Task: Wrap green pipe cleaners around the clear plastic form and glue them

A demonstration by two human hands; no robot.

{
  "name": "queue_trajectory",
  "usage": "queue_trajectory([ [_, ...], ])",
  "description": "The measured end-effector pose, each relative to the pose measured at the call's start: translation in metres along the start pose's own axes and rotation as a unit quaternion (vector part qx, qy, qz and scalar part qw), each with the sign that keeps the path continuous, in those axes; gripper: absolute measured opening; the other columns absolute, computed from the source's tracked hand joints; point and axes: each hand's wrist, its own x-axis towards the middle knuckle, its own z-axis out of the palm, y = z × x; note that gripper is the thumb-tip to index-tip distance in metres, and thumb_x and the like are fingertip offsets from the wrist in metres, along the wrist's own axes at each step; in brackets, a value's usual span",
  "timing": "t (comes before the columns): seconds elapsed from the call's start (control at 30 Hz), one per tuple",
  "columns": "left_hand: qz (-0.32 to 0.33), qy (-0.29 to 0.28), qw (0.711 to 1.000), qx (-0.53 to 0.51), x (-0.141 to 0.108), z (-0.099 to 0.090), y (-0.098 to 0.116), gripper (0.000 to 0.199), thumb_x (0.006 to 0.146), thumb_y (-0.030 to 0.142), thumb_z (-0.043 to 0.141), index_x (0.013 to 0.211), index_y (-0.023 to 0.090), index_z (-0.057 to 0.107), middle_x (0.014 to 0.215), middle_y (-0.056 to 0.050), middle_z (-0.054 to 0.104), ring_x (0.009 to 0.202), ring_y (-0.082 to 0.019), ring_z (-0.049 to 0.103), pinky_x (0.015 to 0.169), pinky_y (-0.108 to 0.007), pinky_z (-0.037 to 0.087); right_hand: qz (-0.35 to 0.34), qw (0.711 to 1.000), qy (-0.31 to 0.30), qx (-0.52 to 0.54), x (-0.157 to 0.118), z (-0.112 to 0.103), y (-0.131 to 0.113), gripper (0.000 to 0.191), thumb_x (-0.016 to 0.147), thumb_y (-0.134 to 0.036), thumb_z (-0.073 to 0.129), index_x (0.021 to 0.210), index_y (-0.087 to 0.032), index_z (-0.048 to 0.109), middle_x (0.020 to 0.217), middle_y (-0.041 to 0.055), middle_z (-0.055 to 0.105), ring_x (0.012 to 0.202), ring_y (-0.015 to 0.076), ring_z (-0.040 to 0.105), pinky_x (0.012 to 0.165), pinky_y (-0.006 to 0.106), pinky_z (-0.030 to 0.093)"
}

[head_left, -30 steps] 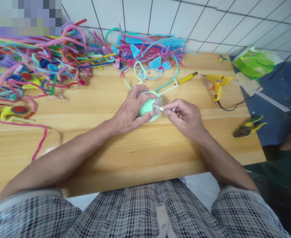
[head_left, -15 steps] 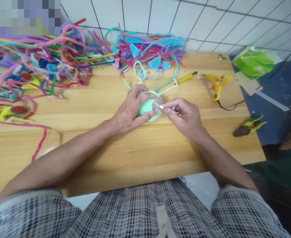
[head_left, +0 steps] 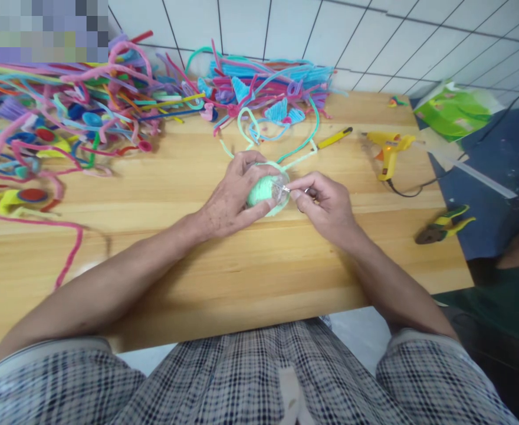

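Observation:
A rounded mint-green form [head_left: 259, 190], apparently wound from fuzzy pipe cleaner, lies on the table with a clear, see-through part at its right side. Over it is my left hand [head_left: 235, 198], thumb and fingers closed around its left and top. My right hand [head_left: 325, 203] pinches small silver scissors [head_left: 285, 189], mostly hidden by the fingers. Their thin tip reaches into the clear part of the green form. Green pipe-cleaner strands [head_left: 299, 154] run from behind the form toward the back.
Heaped pipe cleaners [head_left: 122, 88] cover the back left, with a blue bundle [head_left: 277, 74] by the tiled wall. Right of them are a yellow utility knife [head_left: 334, 139], a yellow glue gun [head_left: 390, 153] with a cord, pliers [head_left: 443, 225] and a green packet [head_left: 458, 112]. Another person's arm shows at far right.
My right hand has shifted slightly left, bringing the scissors a little closer to the green form. My left hand and the form stay in place.

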Motion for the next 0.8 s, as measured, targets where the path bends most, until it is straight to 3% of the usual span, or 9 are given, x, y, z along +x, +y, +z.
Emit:
queue_trajectory([
  [0.27, 0.001, 0.004, 1.0, -0.02, 0.001, -0.001, -0.002, 0.056, 0.116, 0.069, 0.058, 0.158, 0.031, 0.059, 0.151, -0.016, 0.064, 0.149, -0.037, 0.061, 0.13, -0.067, 0.057, -0.005, 1.0, 0.01, 0.026, 0.001, 0.005, 0.006, 0.009, 0.105, -0.032, 0.075, 0.103, -0.026, 0.081, 0.074, -0.0063, 0.065, 0.06, 0.0113, 0.049, 0.061, 0.03, 0.04],
  [0.6, -0.007, -0.013, 1.0, -0.011, 0.001, -0.004, -0.001, 0.054, 0.117, 0.065, 0.058, 0.158, 0.031, 0.058, 0.153, -0.016, 0.064, 0.152, -0.037, 0.061, 0.133, -0.068, 0.052, -0.025, 0.999, 0.021, 0.001, 0.0, 0.009, 0.016, 0.023, 0.11, -0.049, 0.073, 0.108, -0.027, 0.082, 0.076, -0.0045, 0.068, 0.062, 0.0134, 0.053, 0.065, 0.032, 0.046],
  [0.8, -0.004, -0.012, 1.0, -0.019, 0.001, -0.004, -0.001, 0.053, 0.116, 0.06, 0.061, 0.159, 0.03, 0.059, 0.152, -0.017, 0.064, 0.151, -0.037, 0.061, 0.134, -0.066, 0.052, -0.043, 0.999, 0.031, -0.01, -0.002, 0.009, 0.019, 0.018, 0.11, -0.042, 0.073, 0.108, -0.027, 0.082, 0.086, -0.0024, 0.075, 0.067, 0.0136, 0.058, 0.069, 0.031, 0.049],
])
